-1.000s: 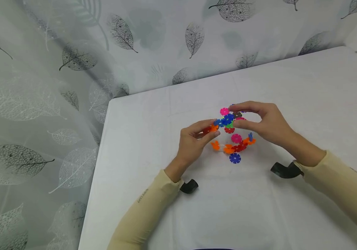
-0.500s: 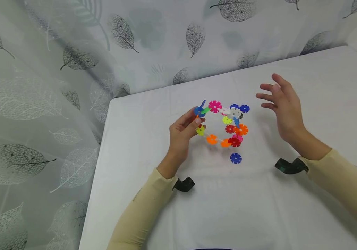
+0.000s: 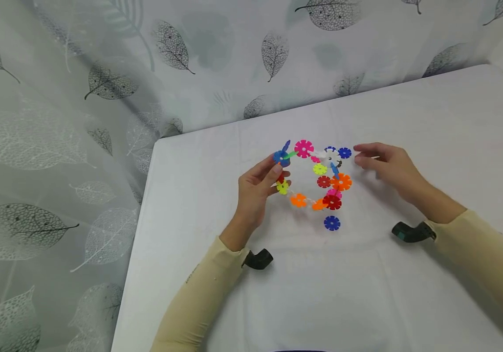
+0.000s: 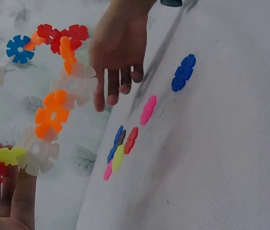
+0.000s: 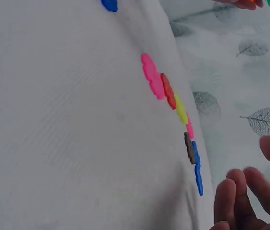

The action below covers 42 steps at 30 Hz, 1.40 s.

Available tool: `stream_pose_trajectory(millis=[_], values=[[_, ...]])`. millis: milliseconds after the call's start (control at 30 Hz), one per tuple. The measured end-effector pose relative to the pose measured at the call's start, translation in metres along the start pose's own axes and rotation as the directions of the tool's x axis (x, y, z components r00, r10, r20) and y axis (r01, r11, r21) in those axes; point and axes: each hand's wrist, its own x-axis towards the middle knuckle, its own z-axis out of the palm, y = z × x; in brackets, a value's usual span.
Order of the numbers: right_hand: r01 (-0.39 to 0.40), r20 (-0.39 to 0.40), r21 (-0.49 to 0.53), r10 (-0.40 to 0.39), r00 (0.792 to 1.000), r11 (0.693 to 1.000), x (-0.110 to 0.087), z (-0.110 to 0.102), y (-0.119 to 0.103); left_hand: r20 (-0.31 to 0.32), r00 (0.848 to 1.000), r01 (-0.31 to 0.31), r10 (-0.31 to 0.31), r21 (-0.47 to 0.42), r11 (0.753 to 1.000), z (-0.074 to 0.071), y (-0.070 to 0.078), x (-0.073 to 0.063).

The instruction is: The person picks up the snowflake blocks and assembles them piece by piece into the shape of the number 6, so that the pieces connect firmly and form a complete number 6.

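My left hand (image 3: 253, 193) grips the left side of a ring of interlocking snowflake discs (image 3: 298, 200), raised above the table. Orange, red, yellow, pink, blue, green and whitish discs are joined in it. In the left wrist view, whitish discs (image 4: 38, 151) in the ring stand near the left fingers. My right hand (image 3: 394, 168) hovers to the right of a loose blue snowflake disc (image 3: 345, 153). Thumb and fingertips are apart in the right wrist view, with nothing between them. Parts of the ring overlap loose discs in the head view.
Several loose discs lie on the white table (image 3: 198, 195): a yellow disc (image 3: 319, 169), a red disc (image 3: 323, 182), pink, brown and blue ones. Another blue disc (image 3: 332, 223) lies nearer the front. A leaf-patterned curtain (image 3: 220, 44) hangs behind and at the left.
My right hand let go of the ring, lifted away to the right, then came lower near the loose blue disc. The left hand moved slightly left with the ring, which now hangs spread out.
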Motion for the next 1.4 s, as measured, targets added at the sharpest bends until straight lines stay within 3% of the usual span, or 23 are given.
stream_pose_trajectory(millis=[133, 333, 533, 733, 867, 967, 1100, 1233, 1400], values=[[0.092, 0.153, -0.194, -0.063, 0.986, 0.977, 0.002, 0.004, 0.006, -0.016, 1.000, 0.006, -0.005, 0.033, 0.999, -0.003, -0.003, 0.001], [0.239, 0.293, -0.302, -0.149, 0.944, 0.923, -0.001, 0.013, 0.003, -0.064, 0.998, 0.026, -0.021, 0.077, 0.997, -0.006, -0.008, 0.002], [0.242, 0.305, -0.350, -0.134, 0.943, 0.905, -0.007, 0.025, -0.007, -0.081, 0.992, 0.099, -0.093, 0.078, 0.992, -0.008, -0.009, 0.004], [0.239, 0.326, -0.357, -0.119, 0.938, 0.903, -0.008, 0.032, -0.011, -0.056, 0.980, 0.193, -0.189, 0.090, 0.977, -0.010, -0.008, 0.005], [0.242, 0.356, -0.337, -0.115, 0.927, 0.910, -0.009, 0.036, -0.013, -0.046, 0.974, 0.226, -0.222, 0.105, 0.968, -0.011, -0.007, 0.004], [0.284, 0.368, -0.314, -0.159, 0.916, 0.906, -0.011, 0.038, -0.012, -0.040, 0.973, 0.230, -0.227, 0.095, 0.969, -0.013, -0.009, 0.003], [0.334, 0.355, -0.285, -0.224, 0.907, 0.899, -0.012, 0.038, -0.012, -0.028, 0.976, 0.216, -0.214, 0.078, 0.973, -0.015, -0.010, 0.003], [0.306, 0.288, -0.277, -0.225, 0.931, 0.911, -0.011, 0.035, -0.016, 0.028, 0.982, 0.184, -0.188, 0.101, 0.978, -0.016, -0.010, 0.002], [0.293, 0.138, -0.200, -0.270, 0.953, 0.935, -0.012, 0.026, -0.026, 0.137, 0.980, 0.121, -0.141, 0.142, 0.982, -0.017, -0.010, 0.001]])
